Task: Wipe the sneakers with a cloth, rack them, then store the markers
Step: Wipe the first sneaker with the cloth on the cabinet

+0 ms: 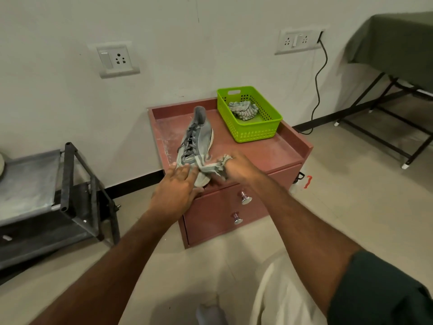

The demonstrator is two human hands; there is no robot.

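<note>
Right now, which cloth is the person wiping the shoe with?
The cloth gripped in the right hand, draped over the sneaker toe. The other cloth lies bunched, untouched, in the green basket.

Reddish drawer cabinet (pixel 288 152), grey sneaker (pixel 199 137) and green basket (pixel 255 132) on top

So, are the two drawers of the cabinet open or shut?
Shut: both drawer fronts sit flush with the red cabinet, with no gap showing.

Plain indoor room — wall sockets (pixel 117 59), shoe rack (pixel 70 184), small drawer cabinet (pixel 234 207)
</note>
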